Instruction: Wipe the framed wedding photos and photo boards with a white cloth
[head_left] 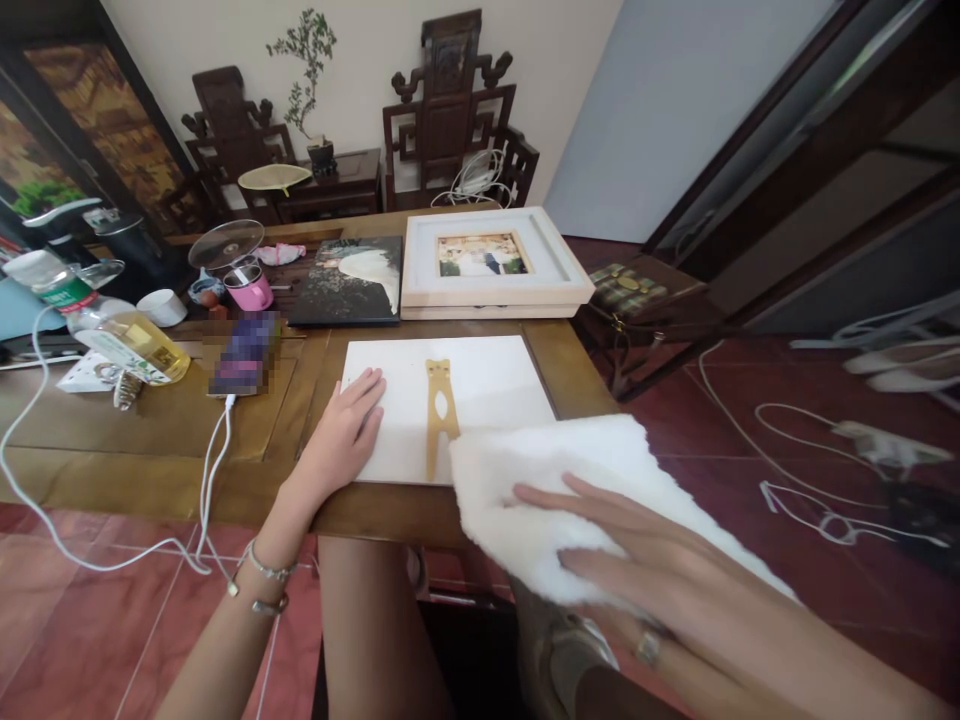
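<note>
My left hand (343,436) lies flat, fingers stretched out, on the left edge of a white rectangular board (495,375). On the board rests a flat golden-tan piece (439,385) with an eared top, an oval hole and a forked lower end. A fluffy white cloth (570,450) covers the board's lower right corner and hangs past the table edge. My right hand (622,535) grips this cloth, fingers over its top. Below that hand shows more skin with a metallic band (649,645); I cannot tell exactly how it belongs.
On the wooden table (300,350) stand a white framed picture (491,290), a dark photo panel (352,280), a pink cup (249,290), a bottle of yellow liquid (142,340) and a phone (244,355) on a white cable. Cords (825,520) lie on the red floor at right.
</note>
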